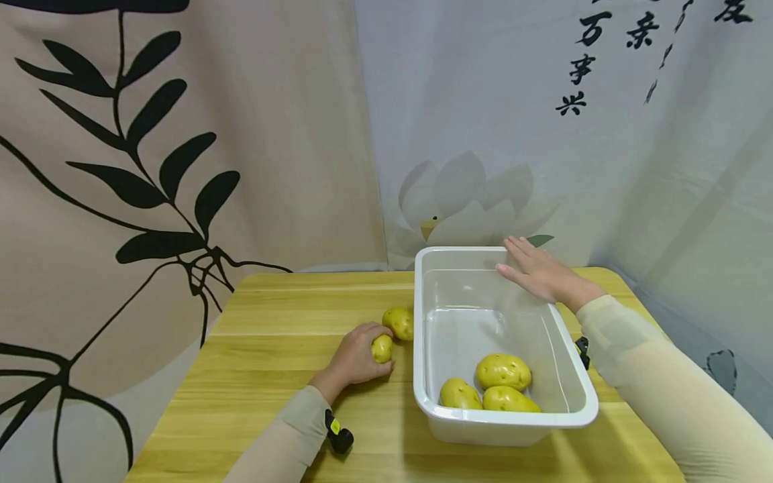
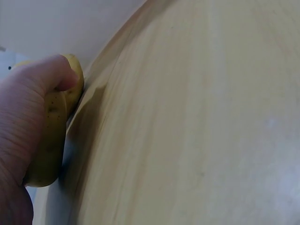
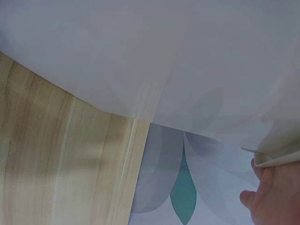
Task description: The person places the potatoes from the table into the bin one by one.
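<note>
My left hand grips a yellow potato low over the table, left of a white plastic bin. Just beyond it, a second potato lies against the bin's left side. In the left wrist view the thumb presses on the held potato, and its far side is hidden. Three potatoes sit in the near end of the bin, one of them behind the other two. With fingers extended, my right hand rests on the bin's far right rim. The right wrist view shows that hand at the rim.
The wooden table carries the bin on its right half. Its back edge runs close to a printed curtain. A small black device is strapped at the left wrist, and another shows at the right wrist.
</note>
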A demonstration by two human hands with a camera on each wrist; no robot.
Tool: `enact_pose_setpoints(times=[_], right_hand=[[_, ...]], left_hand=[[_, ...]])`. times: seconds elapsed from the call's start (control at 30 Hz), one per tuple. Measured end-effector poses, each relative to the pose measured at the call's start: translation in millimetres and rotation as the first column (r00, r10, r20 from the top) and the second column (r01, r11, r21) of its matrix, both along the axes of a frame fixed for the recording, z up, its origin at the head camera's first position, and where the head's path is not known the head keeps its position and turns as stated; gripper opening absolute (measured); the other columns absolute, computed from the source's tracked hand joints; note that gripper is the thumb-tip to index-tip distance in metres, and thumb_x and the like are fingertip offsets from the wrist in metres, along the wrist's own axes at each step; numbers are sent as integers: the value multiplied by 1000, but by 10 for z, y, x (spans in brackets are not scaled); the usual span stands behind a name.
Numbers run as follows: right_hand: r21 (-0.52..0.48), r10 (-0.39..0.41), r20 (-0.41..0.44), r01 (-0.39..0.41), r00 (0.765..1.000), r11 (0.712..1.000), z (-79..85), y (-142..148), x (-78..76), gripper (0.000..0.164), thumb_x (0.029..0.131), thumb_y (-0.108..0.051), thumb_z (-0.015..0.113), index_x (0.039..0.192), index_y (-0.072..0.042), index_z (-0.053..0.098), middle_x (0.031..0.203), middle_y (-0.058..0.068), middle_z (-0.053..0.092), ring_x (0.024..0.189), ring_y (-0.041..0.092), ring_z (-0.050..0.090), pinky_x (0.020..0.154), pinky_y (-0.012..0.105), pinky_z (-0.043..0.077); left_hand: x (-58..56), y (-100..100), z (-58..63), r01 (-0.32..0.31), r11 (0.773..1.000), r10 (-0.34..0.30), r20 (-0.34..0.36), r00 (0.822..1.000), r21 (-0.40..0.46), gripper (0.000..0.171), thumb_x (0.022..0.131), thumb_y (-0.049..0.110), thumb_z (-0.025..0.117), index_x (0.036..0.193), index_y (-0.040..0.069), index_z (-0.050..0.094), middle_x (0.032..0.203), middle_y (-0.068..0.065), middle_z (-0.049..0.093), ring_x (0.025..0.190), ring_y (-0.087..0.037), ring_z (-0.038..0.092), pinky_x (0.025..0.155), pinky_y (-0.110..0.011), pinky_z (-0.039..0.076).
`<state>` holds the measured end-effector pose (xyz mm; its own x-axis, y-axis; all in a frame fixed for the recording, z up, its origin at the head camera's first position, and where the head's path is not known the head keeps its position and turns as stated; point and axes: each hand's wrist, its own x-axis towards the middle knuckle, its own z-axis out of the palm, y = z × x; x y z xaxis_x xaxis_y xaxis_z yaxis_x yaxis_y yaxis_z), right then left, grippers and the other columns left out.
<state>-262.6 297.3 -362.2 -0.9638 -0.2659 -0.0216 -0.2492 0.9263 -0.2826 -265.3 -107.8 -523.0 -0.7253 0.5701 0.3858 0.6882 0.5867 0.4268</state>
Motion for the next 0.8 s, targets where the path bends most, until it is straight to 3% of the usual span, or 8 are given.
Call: enact_pose_setpoints(times=[0.17,0.37,0.57,0.8], right_hand=[[3,13,-1,-13,1000,1000,16,-4,0,76,101,-55,29,154,-5,7,159,18,4,144,39,0,111,60,4],[9,18,-2,-18,1000,1000,24,1,-5,76,101,-54,30,154,-4,8,159,19,4,144,40,1,111,61,5],[10,15,-7,-15,1000,1000,20,-4,-9,76,101,-55,31,154,-4,9,159,18,5,144,39,2,111,61,5],[18,13,-1,-13,1000,1000,5,-3,-5,77,100,-56,29,154,-5,8,159,18,5,144,40,2,111,61,5]], left_hand=[[6,-22,11,-4,1000,4,9,1000,14,46,65,35,80,105,18,66,101,8,62,90,-9,56,73,-28,50],[32,-41,56,-12,998,7,82,997,57,48,67,34,80,108,14,67,104,7,63,89,-9,57,70,-26,49],[50,-50,129,-22,994,10,110,994,110,49,69,34,81,109,10,65,105,4,63,87,-11,57,69,-26,50],[50,-53,248,-6,985,-9,85,996,173,47,68,31,82,107,10,64,102,5,61,84,-11,57,66,-25,50]])
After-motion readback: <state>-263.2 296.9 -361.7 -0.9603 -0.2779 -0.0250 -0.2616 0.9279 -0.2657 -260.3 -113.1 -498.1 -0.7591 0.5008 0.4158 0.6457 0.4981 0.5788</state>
